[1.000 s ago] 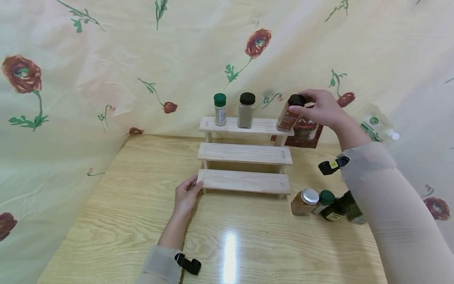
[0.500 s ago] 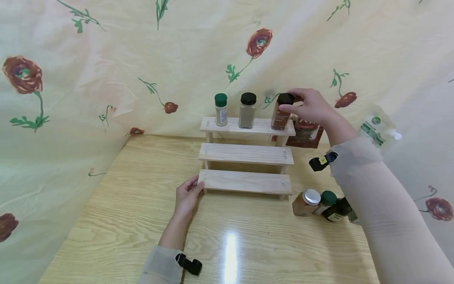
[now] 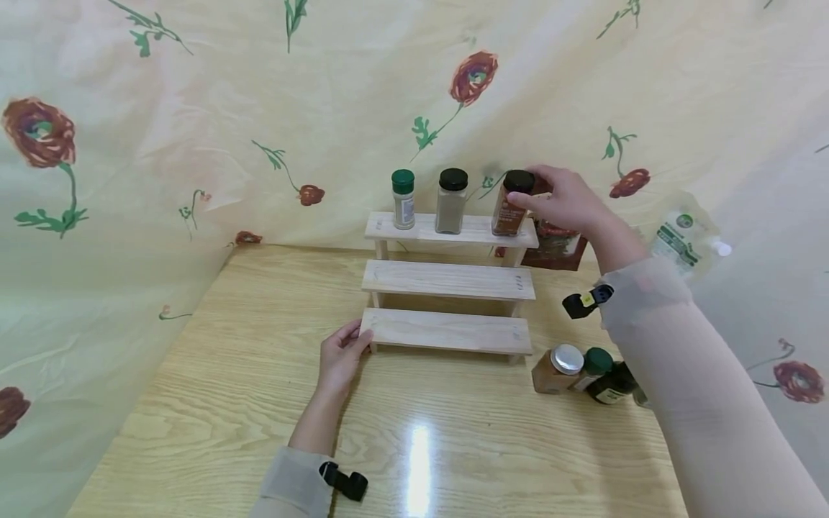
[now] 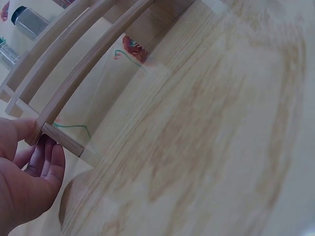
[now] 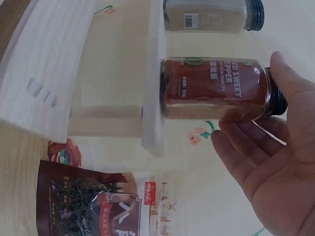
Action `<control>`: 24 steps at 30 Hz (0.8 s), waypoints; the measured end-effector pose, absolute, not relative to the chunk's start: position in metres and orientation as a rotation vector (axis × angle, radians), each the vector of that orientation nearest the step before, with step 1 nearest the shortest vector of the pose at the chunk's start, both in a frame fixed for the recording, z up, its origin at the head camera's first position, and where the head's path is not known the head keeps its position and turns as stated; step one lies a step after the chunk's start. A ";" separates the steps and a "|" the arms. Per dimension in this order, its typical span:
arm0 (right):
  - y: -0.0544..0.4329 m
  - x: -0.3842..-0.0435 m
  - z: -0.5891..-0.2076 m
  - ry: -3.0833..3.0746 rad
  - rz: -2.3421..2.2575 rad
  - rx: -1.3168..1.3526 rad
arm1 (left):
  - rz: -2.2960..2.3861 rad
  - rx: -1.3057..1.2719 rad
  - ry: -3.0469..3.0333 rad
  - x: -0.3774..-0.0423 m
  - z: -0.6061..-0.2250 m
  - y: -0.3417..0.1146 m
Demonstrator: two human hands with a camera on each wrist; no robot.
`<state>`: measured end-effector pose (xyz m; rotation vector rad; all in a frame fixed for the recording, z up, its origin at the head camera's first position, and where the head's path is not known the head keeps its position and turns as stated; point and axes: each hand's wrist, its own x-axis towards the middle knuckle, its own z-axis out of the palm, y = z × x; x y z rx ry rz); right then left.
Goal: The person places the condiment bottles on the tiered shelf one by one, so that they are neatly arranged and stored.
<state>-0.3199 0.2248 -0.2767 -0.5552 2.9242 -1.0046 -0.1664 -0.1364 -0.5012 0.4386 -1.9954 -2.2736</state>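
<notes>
A three-tier wooden spice rack (image 3: 447,279) stands against the back of the table. My left hand (image 3: 340,357) grips the left end of its lowest step, thumb on top and fingers curled underneath, as the left wrist view shows. At the right end of the top step, my right hand (image 3: 565,198) holds a spice jar (image 5: 214,88) of red sweet pepper near its black cap, thumb on one side and fingers on the other. The jar stands upright with its base on the step. Left of it are a black-capped jar (image 3: 450,203) and a smaller green-capped jar (image 3: 403,201).
Right of the rack, several bottles stand in a row, led by a silver-capped jar (image 3: 558,368) and a green-capped jar (image 3: 594,367); my right sleeve partly covers the row. A brown packet (image 5: 93,199) leans behind the rack, and a spouted pouch (image 3: 683,237) is further right.
The right hand has moved the red pepper jar left along the top step, and the jar has gone from tilted to upright. The left hand has stayed on the rack.
</notes>
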 end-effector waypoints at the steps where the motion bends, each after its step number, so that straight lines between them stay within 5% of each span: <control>1: 0.227 -0.319 -0.278 2.925 -0.999 -0.566 | -2.272 0.438 -2.000 -0.166 -0.501 -0.137; 24: 0.284 -0.282 -0.298 2.967 -0.886 -0.555 | -2.261 0.433 -2.049 -0.165 -0.502 -0.138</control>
